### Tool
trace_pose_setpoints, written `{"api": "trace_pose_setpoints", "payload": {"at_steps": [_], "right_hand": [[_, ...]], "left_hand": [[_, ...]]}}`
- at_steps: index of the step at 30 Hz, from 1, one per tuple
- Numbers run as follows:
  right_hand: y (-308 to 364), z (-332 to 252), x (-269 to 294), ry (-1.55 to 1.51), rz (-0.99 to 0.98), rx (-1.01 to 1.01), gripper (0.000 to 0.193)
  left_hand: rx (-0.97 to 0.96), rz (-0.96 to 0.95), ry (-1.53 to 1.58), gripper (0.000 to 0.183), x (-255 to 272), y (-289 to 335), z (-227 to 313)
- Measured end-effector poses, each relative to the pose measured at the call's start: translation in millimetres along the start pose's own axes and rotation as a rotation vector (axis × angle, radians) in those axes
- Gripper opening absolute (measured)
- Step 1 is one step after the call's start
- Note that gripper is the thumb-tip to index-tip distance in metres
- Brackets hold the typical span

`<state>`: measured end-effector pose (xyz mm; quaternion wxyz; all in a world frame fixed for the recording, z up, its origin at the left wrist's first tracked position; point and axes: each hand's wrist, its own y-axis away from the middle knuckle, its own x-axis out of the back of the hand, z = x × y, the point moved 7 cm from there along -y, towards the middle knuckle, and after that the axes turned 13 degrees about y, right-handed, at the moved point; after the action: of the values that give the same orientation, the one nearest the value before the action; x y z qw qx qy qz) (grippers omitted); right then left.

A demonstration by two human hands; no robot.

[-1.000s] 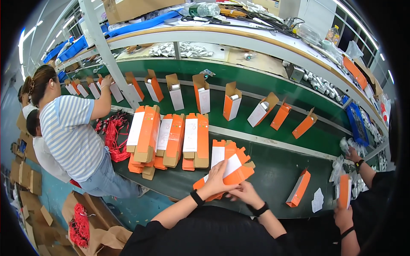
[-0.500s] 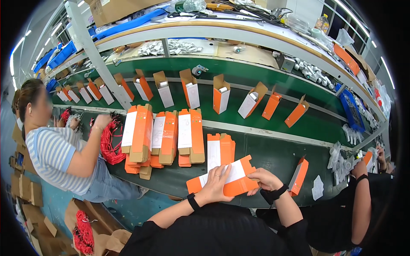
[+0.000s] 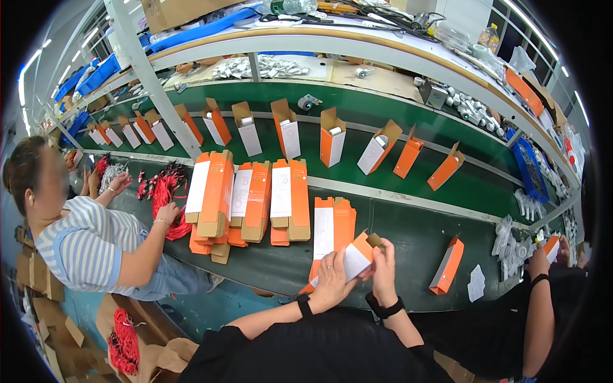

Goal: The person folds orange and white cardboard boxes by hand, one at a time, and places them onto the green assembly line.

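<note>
Both my hands hold one orange and white cardboard box, tilted, with brown flaps apart at its upper right end. My left hand wraps its left side, fingers on the white panel. My right hand grips its right side near the open end, some fingers hidden behind it. Just behind my left hand lies a small pile of flat orange and white cartons. Right of my hands, a formed orange box lies on the dark green bench.
Taller stacks of flat cartons are at left. Open upright boxes line the far green belt, under a shelf. A paper scrap and clear plastic pieces lie right. Co-workers sit left and right.
The carton in my hands went from flat to opened out, and its end turned upward. My right hand moved round its side. The left co-worker's hand came down to the red cords.
</note>
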<state>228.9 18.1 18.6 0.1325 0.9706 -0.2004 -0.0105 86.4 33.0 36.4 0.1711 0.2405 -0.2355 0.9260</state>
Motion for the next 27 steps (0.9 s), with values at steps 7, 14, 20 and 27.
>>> {"api": "trace_pose_setpoints", "payload": {"at_steps": [7,14,20,27], "right_hand": [[1.0,-28.0,-14.7,0.149,-0.164,0.164,0.043],[5.7,-39.8,-11.5,0.419,-0.211,0.343,0.044],[22.8,-23.1,-1.3,0.356,-0.095,0.203,0.041],[19.3,-24.4,10.2,0.431,-0.028,0.425,0.03]], "left_hand": [[0.38,-0.089,0.805,0.055,-18.0,-0.3,-34.0],[0.621,-0.054,1.285,0.051,-30.3,-8.2,-43.6],[0.794,-0.241,1.168,0.046,-28.6,-4.8,-28.9],[0.617,-0.248,1.221,0.036,-27.1,-22.8,-16.0]]}}
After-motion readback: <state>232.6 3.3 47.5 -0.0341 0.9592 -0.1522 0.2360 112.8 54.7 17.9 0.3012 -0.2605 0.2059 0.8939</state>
